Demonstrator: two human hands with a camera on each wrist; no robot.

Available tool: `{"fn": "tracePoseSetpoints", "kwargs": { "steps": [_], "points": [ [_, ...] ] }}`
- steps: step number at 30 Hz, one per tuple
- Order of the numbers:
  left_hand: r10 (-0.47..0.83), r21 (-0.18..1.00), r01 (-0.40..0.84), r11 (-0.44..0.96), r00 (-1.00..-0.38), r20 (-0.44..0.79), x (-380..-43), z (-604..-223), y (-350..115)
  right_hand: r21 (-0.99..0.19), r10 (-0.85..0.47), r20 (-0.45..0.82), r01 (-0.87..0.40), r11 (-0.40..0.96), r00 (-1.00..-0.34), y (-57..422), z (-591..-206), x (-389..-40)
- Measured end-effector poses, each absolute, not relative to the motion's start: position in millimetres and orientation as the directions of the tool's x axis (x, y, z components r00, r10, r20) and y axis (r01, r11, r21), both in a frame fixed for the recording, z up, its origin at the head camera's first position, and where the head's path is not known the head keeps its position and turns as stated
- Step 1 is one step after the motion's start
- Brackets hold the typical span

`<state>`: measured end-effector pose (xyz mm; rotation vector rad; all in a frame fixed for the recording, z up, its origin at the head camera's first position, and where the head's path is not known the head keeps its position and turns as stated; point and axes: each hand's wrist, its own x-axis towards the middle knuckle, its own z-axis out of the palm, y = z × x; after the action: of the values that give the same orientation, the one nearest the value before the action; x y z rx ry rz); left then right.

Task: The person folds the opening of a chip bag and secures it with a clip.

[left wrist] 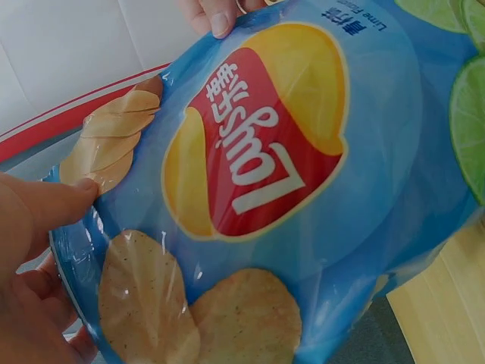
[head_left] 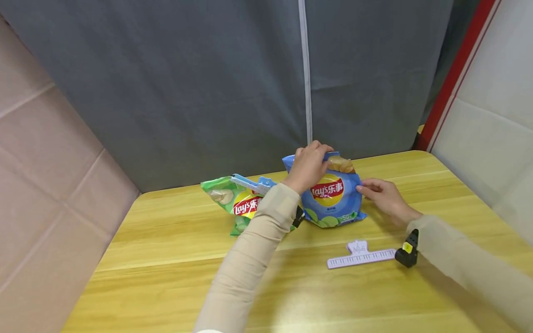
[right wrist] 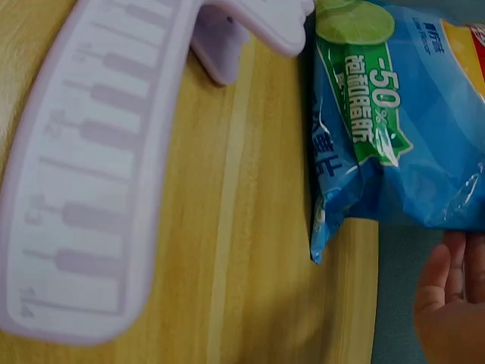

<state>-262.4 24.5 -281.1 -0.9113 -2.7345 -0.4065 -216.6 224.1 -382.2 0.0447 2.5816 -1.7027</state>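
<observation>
On the wide table of yellow wood (head_left: 175,259), we see the shiny blue plastic bag of lime chips (head_left: 333,203) near the far edge, right of the middle. We cannot tell if its top is unsealed; if so, tilting it could spill chips. It seems to lean, so we judge it could fall or slide over the far edge when the support becomes weak.

The green plastic chip bag (head_left: 225,199) is just to its left; a careless push of the left arm could knock it over.

The left hand (head_left: 309,166) pinches the blue bag's top, thumb in front; squeezing too hard could break chips. The right hand (head_left: 387,199) pinches the right edge; pulling unevenly could crease or tear the film.

Nearer to us lies the lilac ruler-shaped plastic clip (head_left: 360,259), and the small black wrist camera (head_left: 407,252) beside its right end could push it. The light-blue plastic clip (head_left: 250,182) lies across the green bag's top; a bump could loosen it.
</observation>
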Motion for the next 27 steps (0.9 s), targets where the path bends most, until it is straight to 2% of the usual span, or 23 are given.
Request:
{"fn": "tracePoseSetpoints", "kwargs": {
  "steps": [6,16,27],
  "points": [
    [0.540,0.213,0.614,0.760,-0.779,0.319,-262.5,-284.8,24.3,-0.904,-0.072,-0.106,0.066,0.423,-0.992,226.9,-384.6,-218.3],
    [0.523,0.261,0.599,0.757,-0.795,0.307,-262.7,-286.5,22.2,-0.905,-0.045,-0.115,0.086,0.417,-0.992,222.8,-386.8,-219.3],
    [0.536,0.336,0.629,0.701,-0.776,0.333,-262.5,-288.0,18.2,-0.898,-0.018,-0.017,0.007,0.439,-1.000,221.5,-389.1,-218.4]
  ]
}}
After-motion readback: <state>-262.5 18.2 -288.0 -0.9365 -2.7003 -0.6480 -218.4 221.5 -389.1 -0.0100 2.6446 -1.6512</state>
